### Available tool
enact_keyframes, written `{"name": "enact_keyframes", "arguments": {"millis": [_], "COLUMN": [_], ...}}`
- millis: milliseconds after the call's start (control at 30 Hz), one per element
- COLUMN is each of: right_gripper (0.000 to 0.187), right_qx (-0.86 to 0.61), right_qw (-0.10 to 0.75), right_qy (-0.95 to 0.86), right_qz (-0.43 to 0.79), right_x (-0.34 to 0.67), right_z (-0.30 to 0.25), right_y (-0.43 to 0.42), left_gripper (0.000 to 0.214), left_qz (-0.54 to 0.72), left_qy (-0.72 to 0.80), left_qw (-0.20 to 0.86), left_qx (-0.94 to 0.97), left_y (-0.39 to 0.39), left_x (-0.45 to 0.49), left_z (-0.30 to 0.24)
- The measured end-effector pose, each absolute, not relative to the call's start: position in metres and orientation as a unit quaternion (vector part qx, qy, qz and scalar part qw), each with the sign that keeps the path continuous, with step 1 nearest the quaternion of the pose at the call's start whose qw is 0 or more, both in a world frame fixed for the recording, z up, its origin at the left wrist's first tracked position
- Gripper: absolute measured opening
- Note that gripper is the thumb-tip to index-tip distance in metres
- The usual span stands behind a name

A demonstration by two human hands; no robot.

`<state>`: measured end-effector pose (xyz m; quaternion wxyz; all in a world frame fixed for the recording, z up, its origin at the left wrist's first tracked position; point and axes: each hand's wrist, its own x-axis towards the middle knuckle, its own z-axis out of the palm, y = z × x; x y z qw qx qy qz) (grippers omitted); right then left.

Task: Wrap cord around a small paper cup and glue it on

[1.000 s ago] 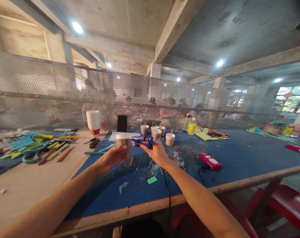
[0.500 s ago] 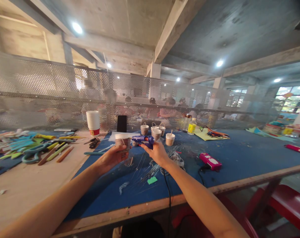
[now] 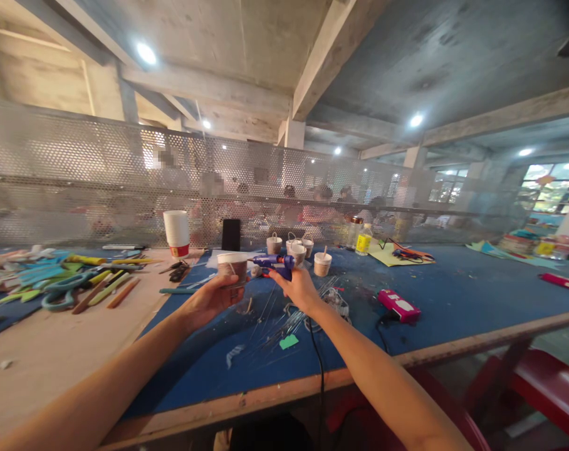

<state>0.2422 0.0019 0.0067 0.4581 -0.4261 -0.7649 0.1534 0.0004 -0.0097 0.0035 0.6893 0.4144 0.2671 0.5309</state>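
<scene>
My left hand (image 3: 219, 295) is closed around a paper cup (image 3: 232, 263) whose lower part is wrapped in brownish cord. In my right hand (image 3: 299, 287) is a blue hot glue gun (image 3: 272, 263), its nozzle pointing left at the cup's side near the rim. Whether the nozzle touches the cup I cannot tell. Several similar cord-wrapped cups stand behind, some with handles, among them one cup (image 3: 322, 264) to the right. Below my right hand lie clear glue sticks (image 3: 289, 322) and a tangle of grey cord (image 3: 336, 304). The glue gun's black cable (image 3: 318, 357) hangs over the table's front edge.
A stack of white paper cups (image 3: 176, 232) stands back left, near blue-handled scissors (image 3: 68, 289) and clay-coloured sticks. A pink box (image 3: 399, 305) with a cable and a yellow-labelled bottle (image 3: 364, 239) are to the right. A perforated metal screen (image 3: 101, 163) closes the table's back.
The glue gun's nozzle has shifted slightly right, and the cup's rim now shows more fully. Both hands keep their grip; the rest of the table looks the same.
</scene>
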Motion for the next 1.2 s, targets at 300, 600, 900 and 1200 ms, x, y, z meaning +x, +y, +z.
{"name": "enact_keyframes", "arguments": {"millis": [300, 600, 900, 1200], "right_gripper": [0.025, 0.024, 0.043, 0.025], "right_qx": [-0.381, -0.505, -0.659, -0.627], "right_qw": [0.533, 0.456, 0.26, 0.295], "right_qy": [-0.579, -0.588, -0.689, -0.721], "right_qz": [0.486, 0.439, 0.152, 0.006], "right_x": [0.246, 0.248, 0.251, 0.244], "right_z": [0.0, -0.019, -0.019, -0.017], "right_y": [0.023, 0.035, 0.031, 0.019], "left_gripper": [0.013, 0.015, 0.016, 0.029], "left_qz": [0.547, 0.535, 0.524, 0.514], "left_qy": [0.273, 0.235, 0.252, 0.243], "left_qw": [0.682, 0.7, 0.693, 0.671], "left_qx": [0.402, 0.41, 0.426, 0.475], "left_y": [-0.008, -0.006, -0.009, -0.012], "left_x": [-0.004, -0.004, 0.002, 0.003], "left_z": [0.001, 0.003, 0.002, 0.002]}}
